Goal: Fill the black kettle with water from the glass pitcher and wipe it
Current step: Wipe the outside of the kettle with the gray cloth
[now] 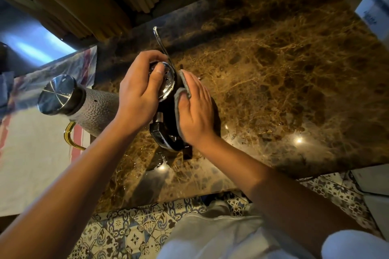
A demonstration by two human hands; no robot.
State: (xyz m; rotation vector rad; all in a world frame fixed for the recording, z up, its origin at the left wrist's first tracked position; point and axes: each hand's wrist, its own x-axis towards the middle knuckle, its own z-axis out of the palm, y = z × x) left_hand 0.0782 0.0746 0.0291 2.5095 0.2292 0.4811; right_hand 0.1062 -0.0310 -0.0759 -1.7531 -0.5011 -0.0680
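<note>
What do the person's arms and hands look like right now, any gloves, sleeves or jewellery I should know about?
Both are bare. The left hand and right hand wear no gloves, and no rings, watch or bracelets show on fingers or wrists. Both forearms are uncovered down to the frame edge, so no sleeves are visible. Short fingernails show on the left hand. Pale clothing appears lower in the frame.

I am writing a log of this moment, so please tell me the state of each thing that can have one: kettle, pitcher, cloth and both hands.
black kettle: upright on the counter, lid on
glass pitcher: standing on the towel, stopper in, untouched
grey cloth: pressed against the kettle's side
left hand: curled over the kettle's lid
right hand: flat, pressing the cloth
</note>
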